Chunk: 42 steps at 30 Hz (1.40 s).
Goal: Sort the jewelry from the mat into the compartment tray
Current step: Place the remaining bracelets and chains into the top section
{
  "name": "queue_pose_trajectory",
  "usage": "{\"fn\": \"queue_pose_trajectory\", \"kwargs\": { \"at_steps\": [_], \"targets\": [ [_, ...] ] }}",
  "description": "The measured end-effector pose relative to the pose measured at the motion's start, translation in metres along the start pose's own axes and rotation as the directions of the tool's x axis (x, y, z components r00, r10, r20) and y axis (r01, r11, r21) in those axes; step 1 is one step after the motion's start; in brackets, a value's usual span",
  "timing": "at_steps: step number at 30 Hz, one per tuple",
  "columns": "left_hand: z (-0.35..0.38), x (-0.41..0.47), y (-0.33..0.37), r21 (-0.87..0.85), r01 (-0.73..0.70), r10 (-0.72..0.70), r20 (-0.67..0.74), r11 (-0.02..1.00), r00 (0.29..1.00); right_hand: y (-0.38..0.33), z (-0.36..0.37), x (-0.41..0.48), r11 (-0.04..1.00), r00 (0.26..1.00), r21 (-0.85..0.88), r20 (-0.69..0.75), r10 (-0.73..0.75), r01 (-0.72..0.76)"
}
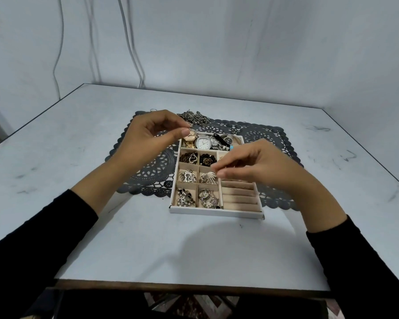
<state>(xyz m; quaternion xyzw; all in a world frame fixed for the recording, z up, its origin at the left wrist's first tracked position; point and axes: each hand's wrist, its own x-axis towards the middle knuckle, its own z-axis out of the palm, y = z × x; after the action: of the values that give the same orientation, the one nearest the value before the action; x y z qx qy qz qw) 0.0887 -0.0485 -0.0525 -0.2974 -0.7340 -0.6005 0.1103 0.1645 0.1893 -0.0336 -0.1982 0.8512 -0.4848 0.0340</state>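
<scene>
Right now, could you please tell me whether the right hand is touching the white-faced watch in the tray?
Apart. The head view shows the right hand nearer the camera, with compartments of the tray visible between its fingers and the white-faced watch.

Dark grey lace-patterned mat, white tray with beige lining, black sleeves, pale marbled table.

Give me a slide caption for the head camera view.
Left hand pinching a small silvery piece, right hand poised, both above the compartment tray on a lace mat; chain pile behind.
</scene>
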Motion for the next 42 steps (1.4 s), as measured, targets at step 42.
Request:
{"fn": "queue_pose_trajectory", "kwargs": {
  "at_steps": [42],
  "targets": [
    [-0.01,-0.028,0.016,0.024,0.087,-0.089,0.426,0.996,0.901,0.082,-0.014,-0.017,0.741,0.861,-0.518,-0.483,0.16,-0.428]
  ]
}}
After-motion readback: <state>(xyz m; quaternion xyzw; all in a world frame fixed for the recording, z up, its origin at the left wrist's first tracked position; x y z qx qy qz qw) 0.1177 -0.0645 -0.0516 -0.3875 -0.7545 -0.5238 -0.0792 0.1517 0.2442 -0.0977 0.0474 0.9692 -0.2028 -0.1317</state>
